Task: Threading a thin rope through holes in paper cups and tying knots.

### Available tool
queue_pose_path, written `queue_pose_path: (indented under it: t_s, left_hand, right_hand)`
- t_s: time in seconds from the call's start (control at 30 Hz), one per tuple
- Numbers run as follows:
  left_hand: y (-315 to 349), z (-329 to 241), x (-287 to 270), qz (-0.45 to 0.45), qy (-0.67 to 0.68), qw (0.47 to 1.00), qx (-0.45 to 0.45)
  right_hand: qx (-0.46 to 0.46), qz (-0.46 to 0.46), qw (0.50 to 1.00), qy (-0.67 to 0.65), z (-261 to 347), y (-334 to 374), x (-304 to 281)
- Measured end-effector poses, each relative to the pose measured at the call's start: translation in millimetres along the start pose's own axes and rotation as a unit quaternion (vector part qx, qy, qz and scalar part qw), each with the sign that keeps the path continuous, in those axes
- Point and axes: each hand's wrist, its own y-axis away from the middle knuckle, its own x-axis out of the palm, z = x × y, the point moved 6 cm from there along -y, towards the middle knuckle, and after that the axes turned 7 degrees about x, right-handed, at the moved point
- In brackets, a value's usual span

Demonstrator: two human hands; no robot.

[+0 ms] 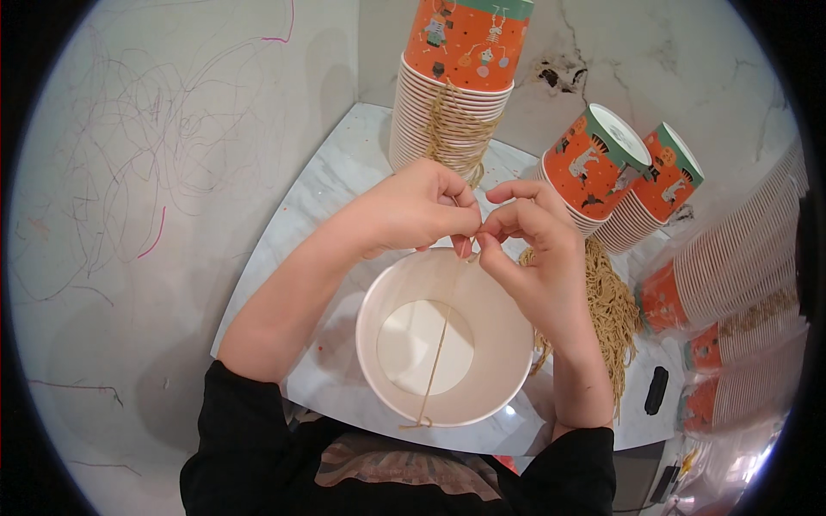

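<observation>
A white paper bucket [502, 344] stands on the table before me with its mouth facing up. A thin tan string [440, 348] runs across the mouth, knotted at the near rim and reaching to the far rim. Over that far rim, my left hand [422, 206] is closed, thumb and fingers pinching the string. My right hand [542, 245] meets it there, thumb and forefinger also pinched on the string. The fingertips nearly touch, and they partly hide the string's end and the far rim.
A tall stack of orange-printed paper buckets [452, 112] rises behind my hands, with string looped over it. More stacks [594, 163] stand at back right. Beside my right forearm lies a heap of tan strings [611, 301]. A small black object [656, 390] and plastic-wrapped bucket stacks [731, 258] are farther right.
</observation>
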Motion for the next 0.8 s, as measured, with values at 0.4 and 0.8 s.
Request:
queue_pose_path:
  t_s: [0.4, 0.8]
  left_hand:
    - [9.5, -20.7, 14.3, -0.141, -0.007, 0.969, 0.201]
    - [20.9, -31.2, 28.6, -0.168, -0.084, 0.923, 0.336]
  right_hand:
    - [0.142, -0.005, 0.933, -0.33, -27.7, -7.5, -4.3]
    - [0.156, 0.03, 0.875, -0.457, -17.5, -8.0, -20.8]
